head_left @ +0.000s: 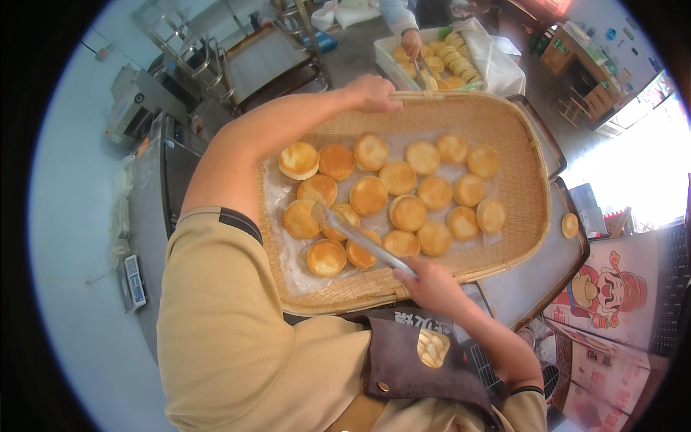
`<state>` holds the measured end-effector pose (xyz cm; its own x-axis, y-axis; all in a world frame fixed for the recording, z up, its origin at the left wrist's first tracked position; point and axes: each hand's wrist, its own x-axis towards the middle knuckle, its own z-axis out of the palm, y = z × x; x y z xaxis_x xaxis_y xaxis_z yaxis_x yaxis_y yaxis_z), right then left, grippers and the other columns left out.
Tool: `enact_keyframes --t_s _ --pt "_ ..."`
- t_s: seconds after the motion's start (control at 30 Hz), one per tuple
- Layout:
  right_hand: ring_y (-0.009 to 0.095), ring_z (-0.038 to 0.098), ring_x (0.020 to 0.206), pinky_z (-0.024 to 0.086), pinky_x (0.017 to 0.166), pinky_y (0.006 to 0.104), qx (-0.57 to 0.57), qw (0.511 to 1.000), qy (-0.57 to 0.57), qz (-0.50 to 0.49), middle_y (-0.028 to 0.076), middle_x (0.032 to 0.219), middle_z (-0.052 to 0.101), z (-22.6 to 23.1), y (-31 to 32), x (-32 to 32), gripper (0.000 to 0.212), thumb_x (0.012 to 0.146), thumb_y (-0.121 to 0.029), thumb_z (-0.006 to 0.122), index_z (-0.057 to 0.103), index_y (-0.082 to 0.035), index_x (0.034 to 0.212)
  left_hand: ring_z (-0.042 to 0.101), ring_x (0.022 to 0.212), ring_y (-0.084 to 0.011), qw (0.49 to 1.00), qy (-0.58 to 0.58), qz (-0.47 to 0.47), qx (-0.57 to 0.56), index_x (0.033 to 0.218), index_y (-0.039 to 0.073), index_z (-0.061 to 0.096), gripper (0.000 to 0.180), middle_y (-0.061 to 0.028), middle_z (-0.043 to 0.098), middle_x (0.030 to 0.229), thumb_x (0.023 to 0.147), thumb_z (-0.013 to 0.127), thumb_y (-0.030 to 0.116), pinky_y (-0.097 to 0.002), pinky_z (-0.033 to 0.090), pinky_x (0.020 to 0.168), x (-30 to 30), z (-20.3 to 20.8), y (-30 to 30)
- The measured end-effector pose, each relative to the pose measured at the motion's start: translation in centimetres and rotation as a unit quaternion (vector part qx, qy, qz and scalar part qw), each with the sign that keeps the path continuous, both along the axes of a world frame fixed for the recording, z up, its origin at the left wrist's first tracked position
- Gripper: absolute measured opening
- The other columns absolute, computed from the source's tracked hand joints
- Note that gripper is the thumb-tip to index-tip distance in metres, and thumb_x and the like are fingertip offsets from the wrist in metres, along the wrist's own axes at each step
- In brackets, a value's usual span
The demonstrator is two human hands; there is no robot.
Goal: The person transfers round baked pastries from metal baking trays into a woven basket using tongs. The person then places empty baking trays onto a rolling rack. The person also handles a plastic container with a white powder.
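Observation:
A large woven bamboo basket (529,180) lies in front of me, lined with crinkled translucent sheeting (288,270). Several round, golden-brown flat buns (368,195) rest in it in loose rows. At the basket's far rim, my left hand (373,94) is closed on the edge, its arm stretched across the left side. My right hand (430,286) is wrapped round metal tongs (367,241) over the near rim. The tongs point left, their tips touching or just above buns at the basket's left part; whether they pinch one, I cannot tell.
Beyond the basket, a co-worker's hand (412,45) works with tongs in a white crate (387,65) of buns, partly covered by white cloth (489,57). One bun (569,225) sits on a dark-edged tray (529,281) at right. A metal rack (263,61) stands far left.

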<state>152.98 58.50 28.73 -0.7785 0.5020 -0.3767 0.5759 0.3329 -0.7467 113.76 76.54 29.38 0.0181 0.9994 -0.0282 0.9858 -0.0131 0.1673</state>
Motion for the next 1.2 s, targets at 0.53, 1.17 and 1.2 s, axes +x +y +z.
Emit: enact_keyframes --t_s 0.53,1.17,1.2 --pt "0.012 0.049 0.066 0.043 0.062 0.0337 -0.285 0.947 -0.016 0.145 0.0 0.07 0.055 -1.7 0.4 -2.3 0.05 0.107 -0.046 0.054 0.061 -0.002 0.087 0.07 0.09 -0.04 1.0 0.0 -0.001 0.01 0.09 0.0 0.075 0.054 -0.0238 0.074 0.091 0.081 0.064 0.052 -0.0472 0.055 0.082 0.4 0.0 0.2" --pt "0.008 0.045 0.056 0.034 0.046 0.0216 -0.281 0.626 0.292 -0.667 0.003 0.081 0.056 -8.6 5.0 34.3 0.033 0.104 -0.044 0.06 0.055 -0.016 0.121 0.068 0.086 -0.0422 0.999 -0.014 -0.033 0.034 0.088 0.004 0.074 0.04 -0.0229 0.071 0.087 0.084 0.067 0.043 -0.0514 0.052 0.076 -1.1 0.4 0.4" --pt "0.009 0.046 0.055 0.034 0.044 0.0223 -0.29 0.591 0.281 -0.698 0.003 0.081 0.056 -10.8 5.1 34.9 0.034 0.102 -0.047 0.062 0.056 -0.015 0.112 0.067 0.084 -0.0439 0.999 -0.013 -0.023 0.039 0.086 0.002 0.072 0.037 -0.024 0.069 0.083 0.084 0.067 0.039 -0.0511 0.052 0.074 -1.0 0.6 0.2"
